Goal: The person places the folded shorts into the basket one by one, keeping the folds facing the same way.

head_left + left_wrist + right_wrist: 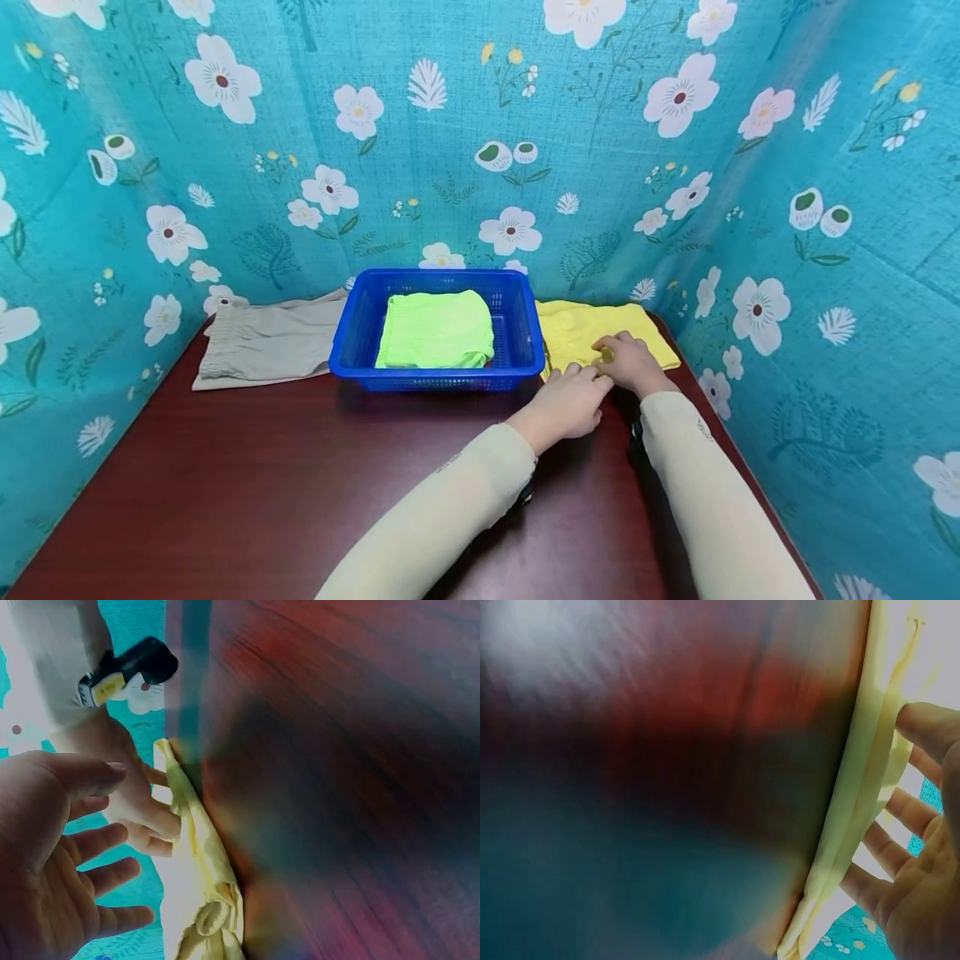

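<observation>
A folded yellow garment (647,327), apparently shorts, lies to the right of the blue basket. My right hand (632,364) is over its near part; in the right wrist view the loosely bent fingers (889,851) meet the cloth without gripping it. Beside it, my left hand (567,403) reaches across to the near edge of the yellow garment. The left wrist view shows that hand's fingers (112,877) spread apart, with nothing in them. A twisted cord or loop (212,918) shows on the yellow cloth there.
The blue plastic basket (438,375) holds a folded bright green garment (438,329). Left of it lies a folded grey garment (270,340) with a gathered waistband. Floral turquoise curtains (450,192) border the dark reddish-brown table (262,483) at the back and sides.
</observation>
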Demonstrator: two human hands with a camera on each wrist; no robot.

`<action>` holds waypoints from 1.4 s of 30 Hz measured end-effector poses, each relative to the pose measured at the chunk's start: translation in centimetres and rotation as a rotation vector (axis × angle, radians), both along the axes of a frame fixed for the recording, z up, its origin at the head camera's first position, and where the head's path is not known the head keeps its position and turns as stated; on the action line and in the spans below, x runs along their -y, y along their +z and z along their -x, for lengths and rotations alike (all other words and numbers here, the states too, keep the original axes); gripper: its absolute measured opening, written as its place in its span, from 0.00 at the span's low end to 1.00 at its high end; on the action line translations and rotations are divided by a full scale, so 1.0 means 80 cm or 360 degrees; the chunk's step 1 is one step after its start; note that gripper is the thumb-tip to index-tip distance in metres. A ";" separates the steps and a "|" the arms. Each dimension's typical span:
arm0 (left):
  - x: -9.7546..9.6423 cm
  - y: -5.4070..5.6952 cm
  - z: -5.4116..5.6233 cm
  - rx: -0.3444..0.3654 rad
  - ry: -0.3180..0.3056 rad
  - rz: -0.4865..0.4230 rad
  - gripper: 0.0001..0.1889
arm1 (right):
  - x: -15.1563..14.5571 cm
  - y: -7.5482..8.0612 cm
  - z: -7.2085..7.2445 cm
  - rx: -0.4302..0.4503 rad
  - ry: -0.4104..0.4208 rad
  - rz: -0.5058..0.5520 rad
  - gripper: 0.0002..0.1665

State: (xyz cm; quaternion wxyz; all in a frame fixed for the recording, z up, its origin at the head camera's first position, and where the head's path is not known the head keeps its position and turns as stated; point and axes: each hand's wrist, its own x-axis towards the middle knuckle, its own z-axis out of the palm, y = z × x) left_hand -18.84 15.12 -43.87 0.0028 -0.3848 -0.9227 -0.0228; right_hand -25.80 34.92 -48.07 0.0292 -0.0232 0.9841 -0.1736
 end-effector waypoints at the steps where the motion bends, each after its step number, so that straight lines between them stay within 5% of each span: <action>1: -0.002 -0.001 0.004 -0.0001 0.0006 0.0024 0.23 | 0.000 -0.001 -0.002 0.0000 0.0005 -0.0008 0.27; 11: -0.009 -0.017 0.033 -0.0106 0.0107 0.0242 0.23 | 0.004 -0.005 -0.013 -0.0028 0.0073 -0.0082 0.23; 21: 0.001 -0.024 0.041 -0.0165 0.0095 0.0459 0.23 | 0.011 -0.002 -0.022 -0.0011 0.0125 -0.0041 0.21; 26: 0.002 -0.034 0.045 -0.0123 0.0056 0.0429 0.23 | 0.009 -0.002 -0.027 -0.0019 0.0137 -0.0048 0.21; 34: 0.003 -0.044 0.043 -0.0151 0.0014 0.0340 0.24 | 0.004 -0.001 -0.035 -0.0012 0.0074 -0.0008 0.20; 42: -0.002 -0.038 0.039 -0.0206 -0.0052 0.0417 0.20 | -0.002 -0.006 -0.039 0.0006 -0.0176 0.0058 0.32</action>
